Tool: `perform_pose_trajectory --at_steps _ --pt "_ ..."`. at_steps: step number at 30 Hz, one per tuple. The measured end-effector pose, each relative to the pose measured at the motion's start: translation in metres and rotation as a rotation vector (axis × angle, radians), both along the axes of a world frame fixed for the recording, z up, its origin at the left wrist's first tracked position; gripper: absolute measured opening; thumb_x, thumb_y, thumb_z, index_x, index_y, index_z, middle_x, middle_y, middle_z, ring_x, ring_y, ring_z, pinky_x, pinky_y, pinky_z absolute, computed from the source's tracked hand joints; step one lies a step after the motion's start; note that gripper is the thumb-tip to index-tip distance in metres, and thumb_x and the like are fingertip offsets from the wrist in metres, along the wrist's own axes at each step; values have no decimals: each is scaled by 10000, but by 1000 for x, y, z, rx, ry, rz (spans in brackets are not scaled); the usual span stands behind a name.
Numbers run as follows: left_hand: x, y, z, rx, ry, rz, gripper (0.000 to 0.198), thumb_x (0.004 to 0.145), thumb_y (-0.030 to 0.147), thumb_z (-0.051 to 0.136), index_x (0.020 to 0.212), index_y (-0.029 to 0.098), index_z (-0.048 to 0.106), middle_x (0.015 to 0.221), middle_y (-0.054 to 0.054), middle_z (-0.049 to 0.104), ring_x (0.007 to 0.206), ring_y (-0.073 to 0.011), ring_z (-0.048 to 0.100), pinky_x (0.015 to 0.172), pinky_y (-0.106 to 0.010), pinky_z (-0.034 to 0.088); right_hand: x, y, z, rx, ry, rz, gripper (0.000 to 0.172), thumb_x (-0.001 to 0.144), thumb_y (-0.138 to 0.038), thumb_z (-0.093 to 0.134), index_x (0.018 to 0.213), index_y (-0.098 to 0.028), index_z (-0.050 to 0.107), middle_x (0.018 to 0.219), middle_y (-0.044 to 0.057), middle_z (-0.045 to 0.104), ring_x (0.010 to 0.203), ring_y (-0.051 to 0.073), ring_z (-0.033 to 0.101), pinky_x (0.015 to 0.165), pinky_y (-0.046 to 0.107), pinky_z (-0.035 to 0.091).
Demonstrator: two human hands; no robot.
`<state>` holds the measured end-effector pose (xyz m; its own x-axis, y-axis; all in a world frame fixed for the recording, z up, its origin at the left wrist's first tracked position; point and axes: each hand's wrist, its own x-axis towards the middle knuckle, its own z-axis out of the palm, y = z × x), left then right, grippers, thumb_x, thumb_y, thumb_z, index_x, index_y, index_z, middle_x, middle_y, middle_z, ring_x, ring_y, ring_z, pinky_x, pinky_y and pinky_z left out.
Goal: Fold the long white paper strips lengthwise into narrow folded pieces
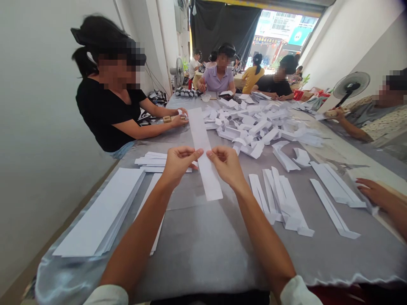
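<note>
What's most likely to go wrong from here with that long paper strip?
The paper strip is pinched only by the left hand and right hand, so its free ends may crease. Its far end nears the heap of folded paper pieces and might snag. The right forearm beside the folded strips may disturb them.

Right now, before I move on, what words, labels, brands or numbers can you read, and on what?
Dark shop signboard beyond the doorway: lettering too small and blurred to read.
Green sign beyond the doorway: markings too blurred to read.
White paper strip between the hands: no readable print.
</note>
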<state>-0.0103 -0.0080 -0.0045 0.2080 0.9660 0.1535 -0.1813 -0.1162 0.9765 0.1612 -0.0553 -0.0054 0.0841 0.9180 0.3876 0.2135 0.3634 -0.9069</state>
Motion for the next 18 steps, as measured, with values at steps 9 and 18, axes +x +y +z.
perform_pose_trajectory --at_steps 9,18 --pt "-2 1 -1 27 25 -62 450 581 495 1034 675 162 747 679 -22 686 567 -112 579 466 -223 482 -6 -1 0 40 101 -9 342 947 -519 726 820 -203 702 759 19 690 666 161 573 617 289 407" --pt "0 3 -4 69 -12 -16 467 633 517 1009 670 153 719 587 12 625 457 -71 500 422 -205 398 -6 0 0 23 71 -2 353 934 -501 728 761 -198 669 701 0 632 631 145 536 587 283 373"
